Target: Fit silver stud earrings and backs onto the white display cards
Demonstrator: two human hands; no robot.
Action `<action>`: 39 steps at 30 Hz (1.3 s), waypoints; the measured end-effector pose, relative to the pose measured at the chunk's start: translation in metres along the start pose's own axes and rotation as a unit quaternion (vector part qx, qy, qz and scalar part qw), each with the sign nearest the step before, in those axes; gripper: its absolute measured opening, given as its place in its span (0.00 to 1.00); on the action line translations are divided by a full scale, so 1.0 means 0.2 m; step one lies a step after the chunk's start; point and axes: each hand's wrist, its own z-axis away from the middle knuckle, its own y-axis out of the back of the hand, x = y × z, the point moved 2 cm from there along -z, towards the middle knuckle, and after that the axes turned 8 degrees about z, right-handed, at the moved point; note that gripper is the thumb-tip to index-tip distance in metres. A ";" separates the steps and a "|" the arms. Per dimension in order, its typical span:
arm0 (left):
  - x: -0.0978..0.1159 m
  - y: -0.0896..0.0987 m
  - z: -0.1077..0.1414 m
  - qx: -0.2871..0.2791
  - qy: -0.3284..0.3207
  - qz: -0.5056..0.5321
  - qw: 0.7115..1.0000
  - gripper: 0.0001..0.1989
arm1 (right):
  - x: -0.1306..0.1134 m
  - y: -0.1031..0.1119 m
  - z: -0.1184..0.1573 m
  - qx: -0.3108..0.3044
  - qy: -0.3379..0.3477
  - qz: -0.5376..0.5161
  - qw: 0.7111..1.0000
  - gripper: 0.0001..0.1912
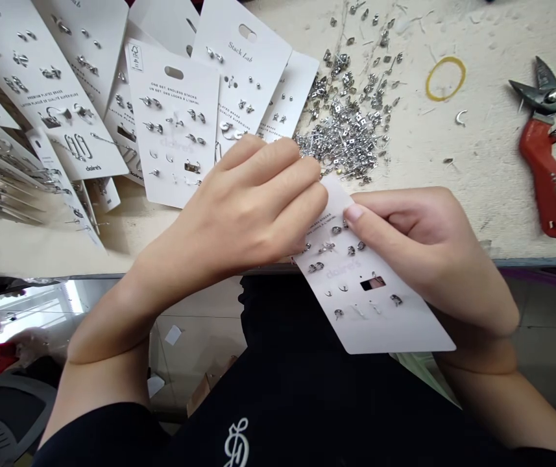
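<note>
Earring card (379, 324): white, printed "claire's", held between both hands just off the bench (482, 168) edge. Light, thin, likely to flex; best taken by its bare lower edge. Left hand (253, 201): fingers curled over the top end. Right hand (418, 246): thumb pressed on the face, pinching. Earring backs (346, 133) lay heaped beyond the left fingers. Neighbouring card (214, 84): "Stack Lab".
</note>
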 end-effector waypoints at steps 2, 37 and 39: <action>-0.01 0.00 0.02 0.022 -0.006 -0.003 1.000 0.14 | 0.00 0.00 0.00 0.003 -0.010 -0.014 1.000 0.23; 0.02 0.01 0.04 0.034 -0.168 -0.158 0.972 0.18 | 0.00 0.01 -0.01 -0.021 -0.056 0.023 0.998 0.22; 0.01 0.00 0.04 0.022 -0.155 -0.136 0.978 0.18 | 0.00 0.01 -0.01 -0.027 -0.068 0.024 0.997 0.22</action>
